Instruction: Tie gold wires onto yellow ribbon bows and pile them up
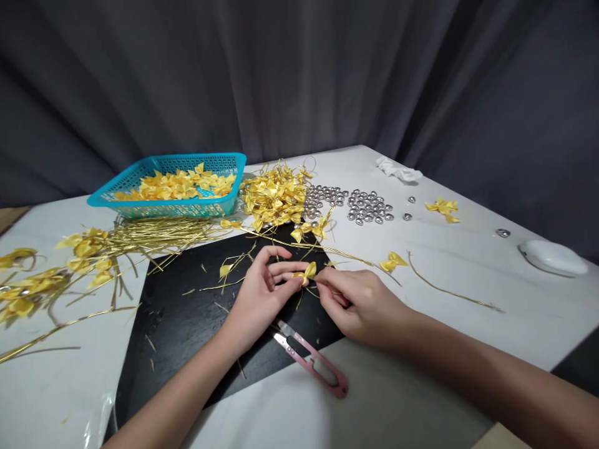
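Observation:
Over the black mat, my left hand pinches a small yellow ribbon bow between thumb and fingers. My right hand is closed just to the right of the bow, fingertips pressed together at its edge; thin gold wire shows below, and what exactly they grip is too small to make out. Pink thread snips lie below my hands, across the mat's edge. A loose yellow bow rests beyond my right hand, near a gold wire strand.
A turquoise basket of yellow bows stands at the back left, with gold wires before it. Beside it are a heap of wired bows and silver beads. Finished-looking bow stems lie left. A white mouse-like object sits right.

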`<action>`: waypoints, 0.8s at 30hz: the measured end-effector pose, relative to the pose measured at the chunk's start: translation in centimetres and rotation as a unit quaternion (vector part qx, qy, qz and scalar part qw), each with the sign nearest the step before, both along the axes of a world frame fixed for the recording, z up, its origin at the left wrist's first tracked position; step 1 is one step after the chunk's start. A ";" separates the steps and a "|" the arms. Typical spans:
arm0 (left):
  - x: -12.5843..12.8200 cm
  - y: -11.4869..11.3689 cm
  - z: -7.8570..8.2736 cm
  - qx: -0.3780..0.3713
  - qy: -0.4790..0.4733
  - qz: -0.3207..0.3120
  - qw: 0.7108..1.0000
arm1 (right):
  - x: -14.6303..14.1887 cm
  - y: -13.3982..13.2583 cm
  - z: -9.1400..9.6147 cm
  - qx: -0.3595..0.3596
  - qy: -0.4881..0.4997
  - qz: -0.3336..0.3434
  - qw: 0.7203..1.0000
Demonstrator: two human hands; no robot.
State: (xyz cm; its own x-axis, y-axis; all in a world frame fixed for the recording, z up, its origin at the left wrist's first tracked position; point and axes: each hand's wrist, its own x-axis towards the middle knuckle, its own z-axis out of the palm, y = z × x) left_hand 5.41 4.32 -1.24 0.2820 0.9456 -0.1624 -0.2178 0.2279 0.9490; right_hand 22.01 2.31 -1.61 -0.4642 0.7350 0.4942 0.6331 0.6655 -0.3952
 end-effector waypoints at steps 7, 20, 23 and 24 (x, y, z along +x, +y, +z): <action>0.1 -0.2 0.3 0.015 0.020 -0.015 1.000 | -0.4 -0.3 -0.1 -0.014 -0.013 -0.009 1.000; 0.3 -0.5 -0.2 0.052 0.062 -0.009 0.997 | -0.8 -0.5 -1.1 0.007 -0.105 -0.008 0.994; 0.3 -0.3 -0.6 0.078 0.048 0.036 0.995 | -0.9 -0.4 -1.0 0.025 -0.064 -0.033 0.997; 0.4 -0.3 -0.7 0.078 0.045 0.049 0.995 | -0.9 -0.3 -1.0 0.017 -0.048 -0.046 0.998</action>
State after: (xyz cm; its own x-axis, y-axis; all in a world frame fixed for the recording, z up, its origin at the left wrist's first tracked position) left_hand 5.77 4.00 -1.91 0.1793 0.9833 -0.0310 -0.1450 0.0576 0.9877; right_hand 21.10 2.00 -2.57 -0.4421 0.7602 0.4760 0.7257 0.6151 -0.3083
